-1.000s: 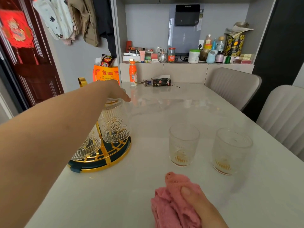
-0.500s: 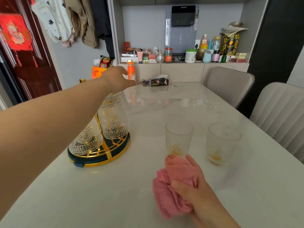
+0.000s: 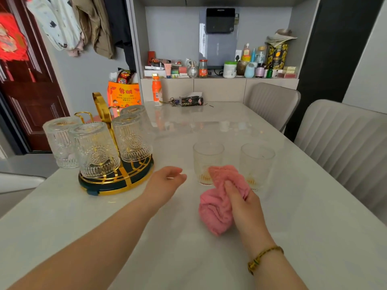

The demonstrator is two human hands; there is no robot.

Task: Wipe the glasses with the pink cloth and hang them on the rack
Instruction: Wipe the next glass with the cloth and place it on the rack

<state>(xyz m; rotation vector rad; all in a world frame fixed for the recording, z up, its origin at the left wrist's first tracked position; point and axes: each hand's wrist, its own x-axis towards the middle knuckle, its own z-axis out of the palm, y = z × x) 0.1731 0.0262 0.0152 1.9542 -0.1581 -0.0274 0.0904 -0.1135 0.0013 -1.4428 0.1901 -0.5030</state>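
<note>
A gold rack [image 3: 117, 181] with a dark round base stands at the table's left and carries several patterned glasses hung upside down, the nearest one [image 3: 95, 149] in front. Two upright glasses stand mid-table: one [image 3: 206, 158] on the left and one [image 3: 258, 162] on the right. My right hand [image 3: 240, 200] grips the bunched pink cloth [image 3: 217, 208] just in front of those two glasses. My left hand [image 3: 165, 184] hovers empty, fingers loosely apart, between the rack and the left upright glass.
The pale table [image 3: 188, 248] runs back to a counter. At its far end stand an orange bottle [image 3: 157, 91], keys and a dark tissue pack [image 3: 191, 100]. Two grey chairs [image 3: 343, 143] line the right side. An orange bag [image 3: 123, 97] sits behind the rack.
My left hand has pulled back from the top of the rack to the table beside the left upright glass. My right hand with the cloth has moved forward to the two glasses.
</note>
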